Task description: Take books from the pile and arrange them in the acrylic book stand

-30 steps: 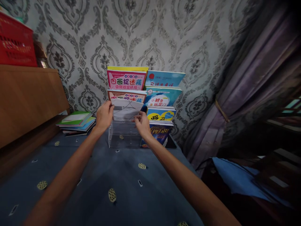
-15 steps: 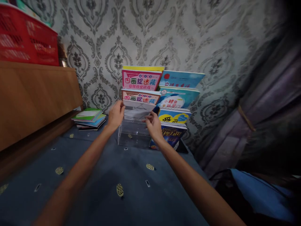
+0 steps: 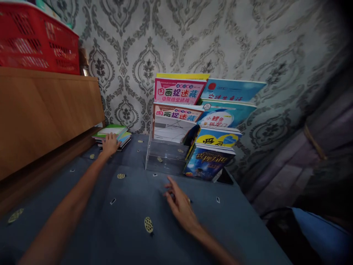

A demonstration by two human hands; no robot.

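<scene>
At the back left, my left hand [image 3: 110, 143] rests on the near side of a small stack of books [image 3: 111, 131], fingers spread over the green-covered top one. My right hand [image 3: 180, 206] hovers over the cloth in front of a clear acrylic rack [image 3: 161, 163], fingers apart and holding nothing. Books stand in two columns of stepped tiers in the rack. On the left are a pink book [image 3: 178, 91], a brown-edged book [image 3: 178, 112] and a whitish book [image 3: 172, 129], with the lowest tier bare. A dark blue book [image 3: 208, 162] fronts the right column.
Dark blue cloth [image 3: 129, 206] with a pineapple print covers the surface. A wooden cabinet [image 3: 49, 114] bearing a red basket [image 3: 41, 40] stands on the left. Patterned wallpaper rises behind the rack. A curtain [image 3: 300, 158] and a blue item [image 3: 320, 228] are on the right.
Both hands have left the whitish book, which now stands in the rack. My left hand has moved left onto the stack; my right hand has come down and nearer. The view has shifted slightly.
</scene>
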